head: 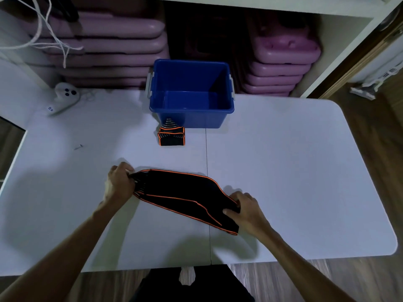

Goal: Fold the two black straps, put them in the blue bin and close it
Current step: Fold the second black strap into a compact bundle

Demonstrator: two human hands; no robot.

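A long black strap with orange edging (183,198) lies slanted across the near middle of the white table (294,171). My left hand (118,184) grips its left end and my right hand (246,209) grips its right end. A second black strap (171,136), folded into a small square bundle, rests on the table just in front of the blue bin (192,116). The bin stands open at the table's far edge, its inside bare, with grey latches on both sides. No lid is in view.
A white game controller (63,97) lies at the far left of the table, with a small screw-like object (78,147) nearer. Purple stacked mats (113,46) and white cords (48,35) sit behind. Wooden floor lies to the right.
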